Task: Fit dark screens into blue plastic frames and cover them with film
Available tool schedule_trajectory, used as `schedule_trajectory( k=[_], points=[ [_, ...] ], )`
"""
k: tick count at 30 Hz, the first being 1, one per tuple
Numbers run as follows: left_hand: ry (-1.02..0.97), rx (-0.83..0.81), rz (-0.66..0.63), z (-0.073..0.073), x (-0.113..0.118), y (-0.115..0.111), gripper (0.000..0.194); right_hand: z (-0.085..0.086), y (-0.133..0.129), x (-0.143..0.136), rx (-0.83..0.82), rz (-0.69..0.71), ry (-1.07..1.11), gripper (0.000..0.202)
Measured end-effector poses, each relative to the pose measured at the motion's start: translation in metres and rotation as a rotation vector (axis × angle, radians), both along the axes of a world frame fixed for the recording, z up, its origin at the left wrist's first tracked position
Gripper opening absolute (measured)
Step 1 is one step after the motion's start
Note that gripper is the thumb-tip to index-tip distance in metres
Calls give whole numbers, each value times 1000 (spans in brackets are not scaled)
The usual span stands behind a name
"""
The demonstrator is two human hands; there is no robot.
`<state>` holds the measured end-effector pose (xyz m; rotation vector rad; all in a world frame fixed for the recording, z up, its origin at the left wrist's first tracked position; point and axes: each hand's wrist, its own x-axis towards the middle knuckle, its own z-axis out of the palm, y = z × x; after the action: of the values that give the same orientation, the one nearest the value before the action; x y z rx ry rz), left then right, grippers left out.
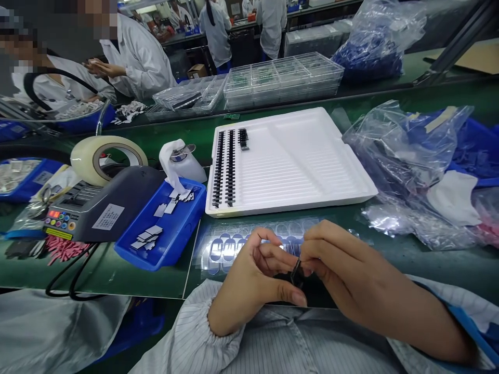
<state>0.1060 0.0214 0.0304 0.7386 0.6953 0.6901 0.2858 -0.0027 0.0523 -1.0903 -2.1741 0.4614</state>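
Close to my body at the table's front edge, both hands meet around a small dark part (297,274), whose kind I cannot make out. My left hand (265,270) has its thumb and fingers curled about the part. On the other side, my right hand (339,265) pinches the part's edge between thumb and fingertips. Beneath and behind the hands lies a clear sheet of oval stickers (230,248). Beyond it sits a white ribbed tray (288,166), with rows of small black parts (231,171) standing along its left side.
Left of the tray, a blue bin (156,244) holds small white-and-black pieces. Farther left are a grey tape dispenser (128,192) and a tape roll (83,161). Plastic bags (405,150) crowd the right. Clear divided boxes (280,78) stand behind; co-workers in white coats (142,57) are beyond.
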Motion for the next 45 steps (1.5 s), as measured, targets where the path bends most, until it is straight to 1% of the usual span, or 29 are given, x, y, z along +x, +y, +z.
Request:
schedule_trajectory(
  k=[4, 10, 16, 19, 22, 23, 24, 25, 26, 27, 28, 29, 30, 32, 33, 34, 35, 37, 39, 41, 42, 43, 45],
  points=[
    [-21, -14, 0, -3, 1, -1, 65, 1, -1, 1, 18, 30, -57, 24],
    [-85, -38, -23, -4, 3, -1, 63, 2, -2, 3, -30, 35, -22, 24],
    [-162, -116, -3, -6, 6, 1, 61, 0, -5, 4, 81, 9, -66, 24],
    [-198, -170, -21, -4, 7, 2, 59, 6, -17, 1, 120, -1, -71, 26],
    [-209, -228, -15, -1, 7, 4, 58, 10, -37, 6, 63, 79, -102, 22],
    [-197, -244, -4, -1, 6, 4, 58, 8, -43, 12, 42, 66, -138, 21],
    [-178, -258, 5, 0, 6, 5, 58, 4, -47, 22, 24, 4, -183, 21],
    [-163, -266, 11, -1, 5, 6, 58, -2, -48, 34, 19, -110, -231, 22],
    [-159, -270, 10, -1, 5, 6, 57, -11, -46, 50, 19, -271, -278, 23],
    [-165, -275, 2, -2, 5, 7, 57, -23, -41, 68, 13, -458, -319, 25],
    [-175, -285, -7, -2, 5, 7, 56, -35, -33, 86, 7, -603, -363, 19],
    [-186, -297, -15, -3, 5, 7, 55, -48, -24, 104, -3, -701, -395, 16],
    [-197, -307, -23, -3, 6, 7, 53, -61, -14, 119, 8, -791, -423, 16],
    [-207, -325, -26, -4, 8, 6, 52, -80, 1, 137, 4, -904, -489, 13],
    [-207, -332, -21, -4, 8, 6, 51, -85, 6, 139, 10, -935, -517, 13],
    [-209, -339, -17, -4, 9, 5, 51, -86, 7, 137, 19, -952, -539, 14],
    [-212, -345, -16, -5, 10, 5, 50, -83, 6, 132, 33, -959, -552, 17],
    [-220, -356, -22, -6, 11, 4, 49, -67, -1, 112, 62, -921, -553, 25],
    [-223, -357, -36, -8, 12, 3, 47, -43, -12, 85, 126, -800, -477, 32],
    [-209, -345, -43, -8, 14, 2, 48, -18, -21, 56, 240, -583, -320, 40],
    [-200, -335, -43, -7, 15, 1, 49, -7, -24, 42, 272, -439, -268, 40],
    [-186, -323, -40, -6, 16, 0, 48, 2, -25, 30, 287, -304, -265, 38],
    [-148, -301, -27, -4, 17, -2, 48, 14, -24, 11, 294, -109, -280, 32]
  ],
)
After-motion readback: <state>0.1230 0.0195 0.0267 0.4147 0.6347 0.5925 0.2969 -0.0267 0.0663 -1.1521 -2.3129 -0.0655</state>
